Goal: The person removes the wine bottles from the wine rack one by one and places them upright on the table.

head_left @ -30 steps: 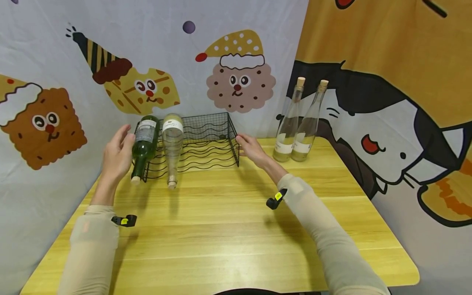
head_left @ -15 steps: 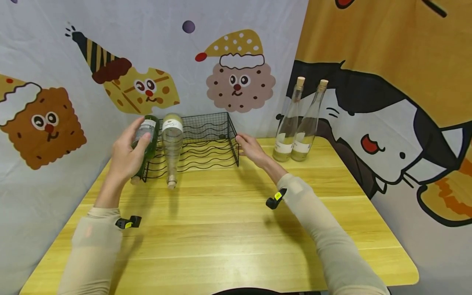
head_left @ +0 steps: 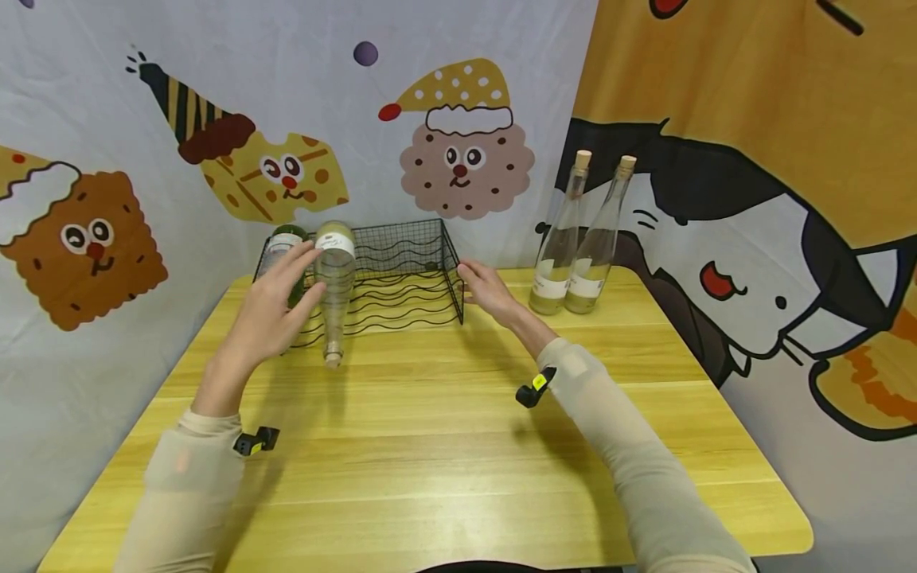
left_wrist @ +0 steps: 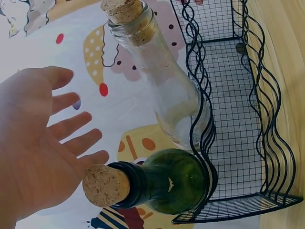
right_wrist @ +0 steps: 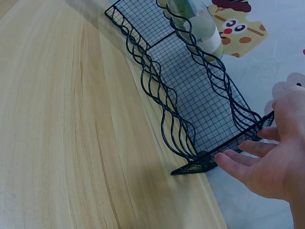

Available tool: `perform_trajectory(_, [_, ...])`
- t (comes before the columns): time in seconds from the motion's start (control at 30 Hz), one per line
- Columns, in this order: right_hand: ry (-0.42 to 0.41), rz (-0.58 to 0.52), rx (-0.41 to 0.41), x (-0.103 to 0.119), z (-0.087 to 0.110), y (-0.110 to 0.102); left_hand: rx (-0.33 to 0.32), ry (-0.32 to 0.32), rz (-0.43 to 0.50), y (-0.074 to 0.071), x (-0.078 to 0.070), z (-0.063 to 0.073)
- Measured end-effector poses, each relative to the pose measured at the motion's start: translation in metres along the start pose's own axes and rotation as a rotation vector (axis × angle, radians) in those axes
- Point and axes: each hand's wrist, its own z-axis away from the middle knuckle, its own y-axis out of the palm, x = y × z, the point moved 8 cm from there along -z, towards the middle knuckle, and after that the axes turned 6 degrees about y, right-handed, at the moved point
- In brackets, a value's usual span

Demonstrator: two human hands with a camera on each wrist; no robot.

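A black wire rack [head_left: 454,274] with wavy rails stands at the back of the table. In its left end lies a green glass bottle [left_wrist: 176,183], cork toward the front, partly hidden by my left hand in the head view. Beside it a clear glass bottle [head_left: 334,298] with a white label lies neck forward and down. My left hand [head_left: 268,314] hovers in front of the two bottles, fingers spread and holding nothing; the left wrist view shows its open palm. My right hand [head_left: 490,290] rests its extended fingers [right_wrist: 233,164] against the rack's right side panel.
Two corked clear bottles, a left one [head_left: 555,263] and a right one [head_left: 598,255], stand upright on the table to the right of the rack. The wooden table [head_left: 430,446] stretches in front. A printed cloth [head_left: 286,79] hangs close behind.
My left hand has moved rightward from the green bottle's left side, across the front of it, toward the clear bottle. The right hand has stayed at the rack, and the bottles have not visibly moved.
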Motion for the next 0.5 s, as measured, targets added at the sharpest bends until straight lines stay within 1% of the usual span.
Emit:
perform_trajectory(0.07, [-0.001, -0.003, 0.0, -0.001, 0.0, 0.0, 0.026, 0.016, -0.02, 0.002, -0.003, 0.002])
perform_trajectory(0.13, [0.0, -0.004, -0.001, -0.001, 0.0, 0.0, 0.065, 0.016, -0.035, 0.004, -0.004, 0.004])
perform_trajectory(0.3, [-0.003, -0.001, -0.005, -0.001, 0.0, 0.0, 0.193, -0.002, -0.045, 0.011, -0.004, 0.009])
perform_trajectory(0.4, [-0.007, -0.005, -0.003, 0.0, 0.0, 0.0, 0.254, 0.022, -0.048, 0.016, -0.004, 0.01])
perform_trajectory(0.5, [-0.01, -0.023, 0.004, -0.001, 0.0, 0.0, 0.297, 0.051, -0.054, 0.02, -0.004, 0.011])
